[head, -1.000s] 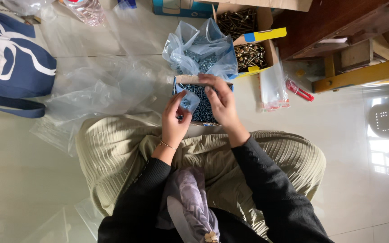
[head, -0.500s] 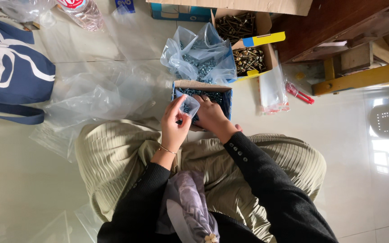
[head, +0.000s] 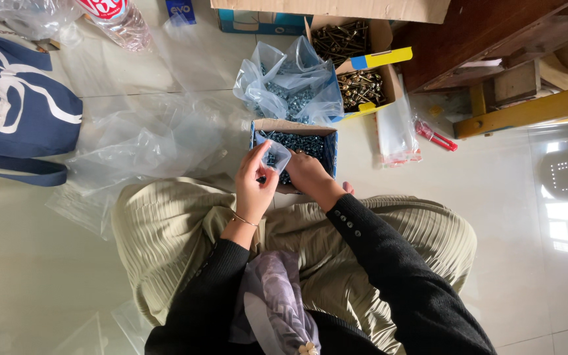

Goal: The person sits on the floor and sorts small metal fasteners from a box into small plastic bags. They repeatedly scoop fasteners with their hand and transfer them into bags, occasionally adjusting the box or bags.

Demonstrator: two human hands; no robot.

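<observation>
Glossy pale floor tiles, person seated on them, knees spread, work going on just in front of the lap.

Left hand (head: 252,187): fingers pinched closed on the rim of a small clear bag (head: 276,158), holding its mouth up and open. Right hand (head: 307,174): knuckles up, fingertips down inside the blue box of screws (head: 297,146); fingers curl as if round a few screws, but I cannot tell whether they grip anything. The bag sits directly above the near edge of the box, touching the left fingertips, just beside the right ones.

Beyond the fingers: a crumpled bluish bag of screws (head: 290,85), then cardboard boxes of darker screws (head: 356,66). Left of the fingers, loose plastic sheeting (head: 139,141); further left, a navy tote bag (head: 14,112). Right of them, a flat packet of clear bags (head: 396,131) and a red cutter (head: 434,135).

Risks, as I judge them: the thin bag mouth could fold shut under a one-handed pinch, so screws would spill onto the lap or tiles. Sharp points could pierce the film.

Against half a second ago: the right hand has dropped lower into the box; the left holds the bag in much the same place.
</observation>
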